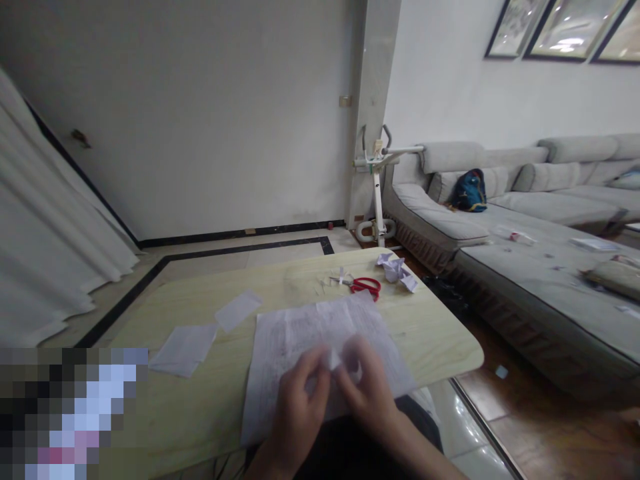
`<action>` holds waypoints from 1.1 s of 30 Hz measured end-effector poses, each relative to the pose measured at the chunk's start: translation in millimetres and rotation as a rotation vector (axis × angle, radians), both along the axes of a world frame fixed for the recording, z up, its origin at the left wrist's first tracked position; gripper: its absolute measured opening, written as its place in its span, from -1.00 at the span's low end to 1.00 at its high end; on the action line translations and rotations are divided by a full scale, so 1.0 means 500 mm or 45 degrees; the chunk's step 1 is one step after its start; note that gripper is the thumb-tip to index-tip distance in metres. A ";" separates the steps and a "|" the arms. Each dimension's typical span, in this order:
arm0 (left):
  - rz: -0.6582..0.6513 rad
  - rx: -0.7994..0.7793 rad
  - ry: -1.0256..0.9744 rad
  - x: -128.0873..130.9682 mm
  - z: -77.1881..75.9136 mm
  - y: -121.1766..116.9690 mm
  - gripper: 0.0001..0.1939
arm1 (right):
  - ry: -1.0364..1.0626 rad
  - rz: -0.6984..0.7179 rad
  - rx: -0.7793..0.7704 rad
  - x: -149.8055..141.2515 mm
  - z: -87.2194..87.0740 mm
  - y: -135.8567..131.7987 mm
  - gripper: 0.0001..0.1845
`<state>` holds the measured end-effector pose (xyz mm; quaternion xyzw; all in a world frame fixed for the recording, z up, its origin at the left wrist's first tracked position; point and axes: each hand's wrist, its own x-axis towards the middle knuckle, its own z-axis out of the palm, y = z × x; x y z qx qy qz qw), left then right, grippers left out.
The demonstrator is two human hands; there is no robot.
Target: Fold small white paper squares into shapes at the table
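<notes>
Between the fingertips of both my hands is a small folded piece of white paper (pixel 334 361). My left hand (pixel 304 393) pinches it from the left, and my right hand (pixel 365 383) grips its right side with thumb and fingers. Both hands are slightly blurred. Beneath them a large printed sheet (pixel 280 340) lies on the pale wooden table (pixel 430 333). Past the sheet's far edge are scissors with red handles (pixel 366 287), with thin paper scraps around their blades. Folded or crumpled white paper pieces (pixel 395 269) sit near the table's far right corner.
Flat white paper pieces (pixel 185 350) and another slip (pixel 239 311) lie on the left of the table. A grey sofa (pixel 540 253) bearing a blue backpack (pixel 470 191) stands to the right. White exercise equipment (pixel 379 193) is by the wall, and a curtain (pixel 45 233) hangs at left.
</notes>
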<state>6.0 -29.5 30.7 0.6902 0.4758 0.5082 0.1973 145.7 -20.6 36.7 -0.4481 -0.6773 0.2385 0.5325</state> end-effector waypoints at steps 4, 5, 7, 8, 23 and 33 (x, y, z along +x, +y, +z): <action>-0.004 -0.091 -0.077 0.002 0.004 -0.003 -0.78 | 0.103 0.005 0.018 -0.001 0.007 0.001 -0.87; -0.010 -0.124 -0.113 0.003 0.004 -0.003 -0.79 | 0.130 -0.001 0.020 -0.001 0.008 0.001 -0.87; -0.032 -0.217 -0.209 0.003 0.007 -0.005 -0.77 | 0.165 -0.017 0.026 0.000 0.010 0.002 -0.88; -0.062 -0.280 -0.265 0.003 0.009 -0.006 -0.74 | 0.174 -0.024 0.030 0.002 0.011 0.003 -0.88; -0.245 -0.607 -0.413 0.002 0.061 0.003 -0.79 | 0.132 0.116 0.094 0.013 0.021 0.009 -0.88; -0.171 -0.744 -0.628 -0.013 0.048 0.007 -0.71 | 0.276 0.143 -0.210 0.026 0.024 0.019 -0.82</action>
